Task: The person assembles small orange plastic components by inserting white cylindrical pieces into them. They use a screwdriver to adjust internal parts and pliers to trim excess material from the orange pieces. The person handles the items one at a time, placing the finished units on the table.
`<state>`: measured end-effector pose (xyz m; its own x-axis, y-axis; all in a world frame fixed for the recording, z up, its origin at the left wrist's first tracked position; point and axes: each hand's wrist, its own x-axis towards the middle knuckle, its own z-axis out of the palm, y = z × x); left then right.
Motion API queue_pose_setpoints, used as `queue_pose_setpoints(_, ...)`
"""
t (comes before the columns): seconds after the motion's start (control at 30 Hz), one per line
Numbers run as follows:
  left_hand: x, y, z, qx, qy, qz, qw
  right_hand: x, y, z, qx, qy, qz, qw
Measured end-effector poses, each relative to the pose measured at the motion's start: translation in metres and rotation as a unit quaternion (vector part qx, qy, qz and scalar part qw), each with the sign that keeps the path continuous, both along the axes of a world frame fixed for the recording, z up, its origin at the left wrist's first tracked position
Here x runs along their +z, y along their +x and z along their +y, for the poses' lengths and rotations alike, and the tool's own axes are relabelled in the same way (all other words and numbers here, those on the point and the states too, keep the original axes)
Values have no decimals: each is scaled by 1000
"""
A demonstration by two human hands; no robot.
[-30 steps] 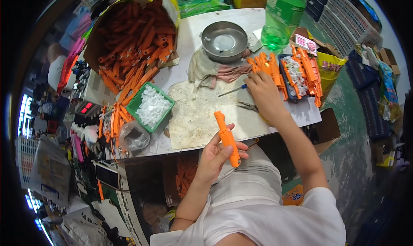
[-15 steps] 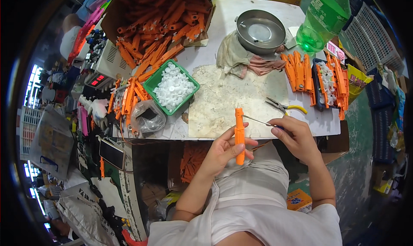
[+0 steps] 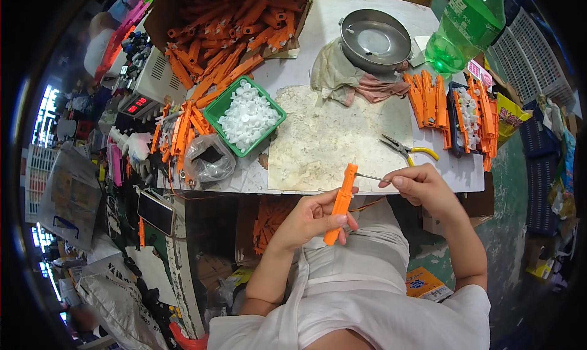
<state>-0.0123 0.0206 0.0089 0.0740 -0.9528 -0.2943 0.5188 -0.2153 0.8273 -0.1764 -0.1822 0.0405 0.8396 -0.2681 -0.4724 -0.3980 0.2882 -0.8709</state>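
My left hand [image 3: 310, 220] is closed around a long, narrow orange plastic part [image 3: 342, 206], held above my lap just off the table's front edge. The part leans, its upper end to the right. In the pinched fingers of my right hand [image 3: 422, 188] is a thin metal rod-like tool [image 3: 370, 178]. Its tip meets the right side of the orange part near the top; whether it goes inside cannot be seen. My fingers cover the tool's other end. Beyond my right hand, pliers [image 3: 408, 149] with yellow handles lie on the table.
A green basket [image 3: 215, 113] of small white plastic pieces stands left of a stained worn sheet [image 3: 336, 136]. Behind it, a box overflows with orange parts [image 3: 244, 19]. A metal bowl [image 3: 391, 41] sits on a rag [image 3: 333, 74]. More orange parts [image 3: 428, 102] and a green bottle [image 3: 468, 26] are at right.
The orange part has tipped, its top going right and its lower end left. My right hand is slightly lower, and less of the tool shows between hand and part.
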Motion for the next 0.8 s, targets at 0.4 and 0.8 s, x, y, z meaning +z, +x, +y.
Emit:
queue_pose_setpoints(0.4, 0, -6, -10, 72, -33, -3, 997, 4, -18, 34, -26, -442, -149, 884)
queue_pose_setpoints(0.8, 2, -5, -8, 52, -23, -40, 998, 15, -18, 28, 36, -260, -50, 964)
